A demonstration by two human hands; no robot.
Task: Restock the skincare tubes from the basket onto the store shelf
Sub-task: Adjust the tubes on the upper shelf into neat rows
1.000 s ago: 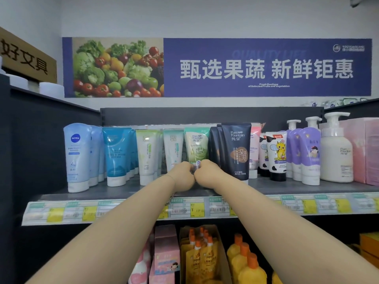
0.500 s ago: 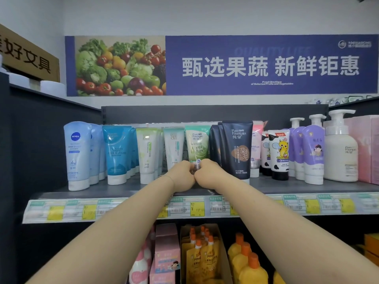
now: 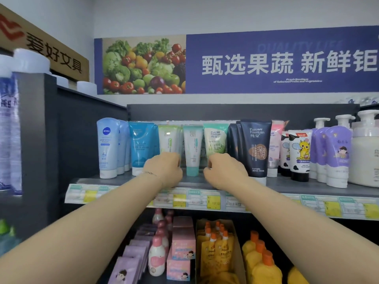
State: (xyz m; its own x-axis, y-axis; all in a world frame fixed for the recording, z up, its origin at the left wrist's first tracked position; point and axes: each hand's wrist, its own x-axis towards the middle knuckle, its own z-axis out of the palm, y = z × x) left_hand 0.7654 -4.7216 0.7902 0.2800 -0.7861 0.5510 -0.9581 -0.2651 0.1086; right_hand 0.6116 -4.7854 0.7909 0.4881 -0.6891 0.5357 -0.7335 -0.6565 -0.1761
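White-and-teal plastic skincare tube point(image 3: 191, 149) upright on cap, mid-row on grey metal store shelf point(image 3: 287, 187), untouched betw. the hands. Left hand point(image 3: 164, 169) curled at base of pale-green tube point(image 3: 168, 140); right hand point(image 3: 223, 171) curled at base of mint-green tube point(image 3: 215, 139). Can't tell grip on either, fingers hidden. Prob. straightening the row: nudge bases level w/ shelf edge, labels front, caps flat. Careful w/ navy tubes point(image 3: 254, 148) just beside right hand: tightly packed, could domino into pink tube point(image 3: 273, 148). Light-blue tubes point(image 3: 107, 146) far left, purple pump bottles point(image 3: 338, 156) right. Basket not in view. Yellow price tags point(image 3: 213, 202) along shelf lip; orange-capped pouches point(image 3: 217, 249) below.
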